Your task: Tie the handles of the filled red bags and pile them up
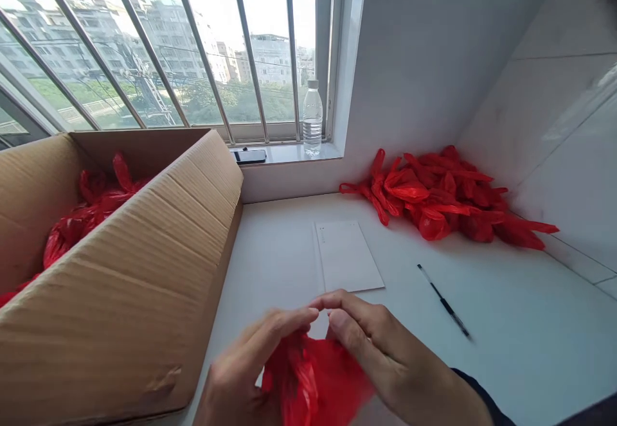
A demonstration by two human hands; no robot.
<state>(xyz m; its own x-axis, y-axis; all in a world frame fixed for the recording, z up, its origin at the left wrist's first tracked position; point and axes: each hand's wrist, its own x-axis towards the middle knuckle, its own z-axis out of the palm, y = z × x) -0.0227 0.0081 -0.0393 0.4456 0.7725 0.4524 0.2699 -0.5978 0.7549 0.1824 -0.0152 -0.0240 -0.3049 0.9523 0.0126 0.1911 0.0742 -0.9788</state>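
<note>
A crumpled red plastic bag is between my two hands at the bottom middle of the view. My left hand curls around its left side, thumb and fingers bent, slightly smeared by motion. From the right, my right hand grips the bag's upper right edge, its thumb bent and its index finger reaching over toward the left fingertips. The fingertips of both hands nearly meet above the bag. The bag's lower part runs out of the frame.
A cardboard box with red bags inside stands left. Red bags are heaped at the back right. A white notebook and a black pen lie on the white table. A bottle and a phone rest on the sill.
</note>
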